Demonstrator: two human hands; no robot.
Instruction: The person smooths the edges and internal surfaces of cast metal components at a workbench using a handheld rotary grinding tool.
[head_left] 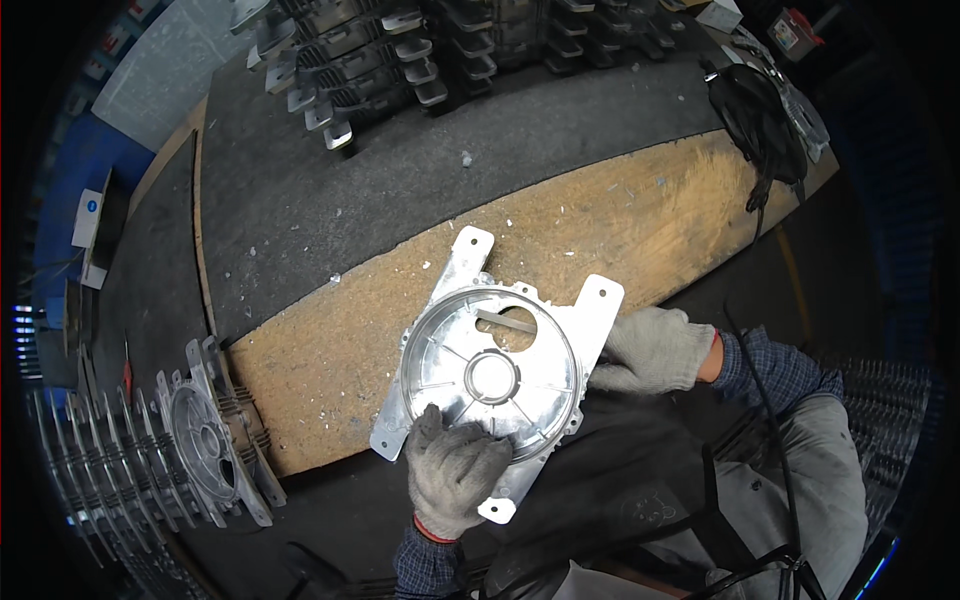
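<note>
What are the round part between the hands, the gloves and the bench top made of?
Round part: likely cast metal, perhaps aluminium; silvery shine, moulded ribs.
Gloves: apparently knitted textile, matte grey; fibre unclear.
Bench top: tan strip looks like scuffed wood-based board; dull black covering could be rubber matting.

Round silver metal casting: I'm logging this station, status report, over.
Left grey-gloved hand on lower left of round silver metal casting, right grey-gloved hand at its right. Casting over near edge of tan wooden board. Small pale chips beyond.
</note>
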